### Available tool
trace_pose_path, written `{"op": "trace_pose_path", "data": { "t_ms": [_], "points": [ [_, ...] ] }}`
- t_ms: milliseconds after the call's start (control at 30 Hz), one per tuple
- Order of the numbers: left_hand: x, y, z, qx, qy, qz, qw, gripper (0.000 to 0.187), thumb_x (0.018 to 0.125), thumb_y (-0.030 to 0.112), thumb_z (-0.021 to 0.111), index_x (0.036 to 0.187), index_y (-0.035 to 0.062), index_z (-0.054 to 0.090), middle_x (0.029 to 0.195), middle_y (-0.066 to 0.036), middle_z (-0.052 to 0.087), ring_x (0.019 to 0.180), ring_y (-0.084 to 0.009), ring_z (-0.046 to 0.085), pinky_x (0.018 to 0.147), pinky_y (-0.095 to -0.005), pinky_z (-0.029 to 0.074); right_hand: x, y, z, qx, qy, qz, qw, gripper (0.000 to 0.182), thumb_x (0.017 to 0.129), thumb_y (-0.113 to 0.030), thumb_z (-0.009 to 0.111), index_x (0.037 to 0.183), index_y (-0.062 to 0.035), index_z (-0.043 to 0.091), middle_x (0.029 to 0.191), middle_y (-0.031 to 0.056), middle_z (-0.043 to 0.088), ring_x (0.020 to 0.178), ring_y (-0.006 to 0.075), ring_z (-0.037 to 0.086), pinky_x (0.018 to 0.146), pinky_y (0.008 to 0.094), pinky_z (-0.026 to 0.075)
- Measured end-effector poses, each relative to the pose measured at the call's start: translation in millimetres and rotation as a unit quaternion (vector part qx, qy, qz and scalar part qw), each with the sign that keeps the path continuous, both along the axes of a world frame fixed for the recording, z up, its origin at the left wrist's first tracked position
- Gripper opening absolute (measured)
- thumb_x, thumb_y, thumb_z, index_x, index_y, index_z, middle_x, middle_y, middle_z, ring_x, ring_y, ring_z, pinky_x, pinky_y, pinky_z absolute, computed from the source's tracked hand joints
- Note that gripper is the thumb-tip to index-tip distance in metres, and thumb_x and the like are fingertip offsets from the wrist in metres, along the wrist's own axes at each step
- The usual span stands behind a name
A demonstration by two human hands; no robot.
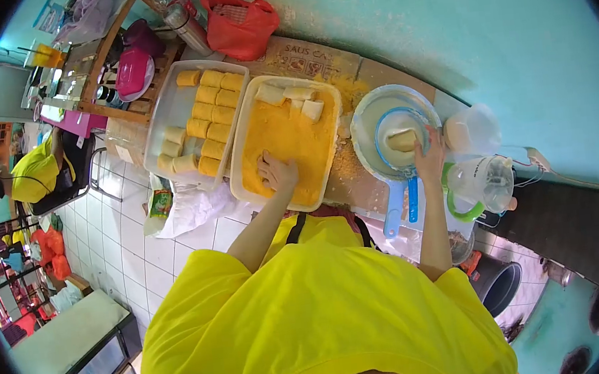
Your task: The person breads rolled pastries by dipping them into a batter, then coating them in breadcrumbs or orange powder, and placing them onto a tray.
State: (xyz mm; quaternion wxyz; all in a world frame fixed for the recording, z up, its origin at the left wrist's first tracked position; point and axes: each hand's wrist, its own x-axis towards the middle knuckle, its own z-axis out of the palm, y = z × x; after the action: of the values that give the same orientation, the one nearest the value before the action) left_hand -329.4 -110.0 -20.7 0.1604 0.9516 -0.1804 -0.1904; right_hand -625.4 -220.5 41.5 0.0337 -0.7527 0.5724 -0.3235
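Note:
My left hand [278, 173] is down in a white tray [238, 165] of orange breadcrumbs [293, 138], its bent fingers spread in the crumbs. Pale, lightly crumbed rolls [312, 109] lie at the far end of this tray. Over the rim of a bowl of whitish liquid, my right hand [431, 158] has its fingers stretched toward a pale roll [403, 141]. That roll sits inside a blue-rimmed strainer [379, 136], which rests in the larger pale-blue bowl [364, 112]. The strainer's blue handle [413, 201] points toward me.
Left of the crumbs, a second tray [179, 101] holds rows of crumbed rolls. Behind stand a red bag [242, 25] and a metal flask [187, 29]. A clear jug with a green handle [465, 208] is at right. Another person [35, 176] sits at far left.

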Motion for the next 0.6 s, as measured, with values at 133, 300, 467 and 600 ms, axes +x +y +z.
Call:
{"op": "trace_pose_path", "data": {
  "t_ms": [133,300,467,600],
  "points": [
    [2,-15,-23,-0.040,0.085,0.007,0.996,0.067,0.071,0.029,0.071,0.126,0.0028,0.044,0.121,-0.019,0.050,0.115,-0.0318,0.046,0.096,-0.0405,0.038,-19,40,22,0.133,-0.028,-0.087,0.987,0.030,0.076,-0.005,0.061,0.105,-0.0050,0.053,0.091,0.0123,0.054,0.083,0.0285,0.052,0.075,0.0398,0.043],
    [38,-50,-39,-0.370,0.354,-0.006,0.859,0.066,0.070,0.034,0.073,0.118,-0.0042,0.049,0.111,-0.021,0.057,0.103,-0.0330,0.056,0.088,-0.0372,0.044,-47,93,13,0.204,-0.069,-0.106,0.971,0.022,0.082,-0.018,0.063,0.094,-0.0040,0.051,0.072,0.0110,0.053,0.066,0.0276,0.053,0.061,0.0397,0.042],
    [45,-87,-36,-0.181,0.171,-0.100,0.963,0.059,0.072,0.031,0.073,0.115,-0.0046,0.052,0.105,-0.019,0.061,0.096,-0.0311,0.060,0.083,-0.0377,0.047,-44,119,-4,0.325,-0.115,-0.107,0.933,0.033,0.087,-0.035,0.059,0.094,-0.0040,0.049,0.063,0.0133,0.055,0.057,0.0304,0.056,0.055,0.0425,0.041],
    [71,-105,-69,-0.163,0.354,-0.137,0.910,0.066,0.077,0.039,0.070,0.120,-0.0041,0.046,0.109,-0.014,0.059,0.093,-0.0221,0.060,0.075,-0.0351,0.050,-24,113,0,0.374,-0.094,-0.106,0.917,0.032,0.088,-0.036,0.057,0.093,-0.0053,0.049,0.066,0.0156,0.059,0.062,0.0327,0.061,0.058,0.0434,0.043]
  ]
}}
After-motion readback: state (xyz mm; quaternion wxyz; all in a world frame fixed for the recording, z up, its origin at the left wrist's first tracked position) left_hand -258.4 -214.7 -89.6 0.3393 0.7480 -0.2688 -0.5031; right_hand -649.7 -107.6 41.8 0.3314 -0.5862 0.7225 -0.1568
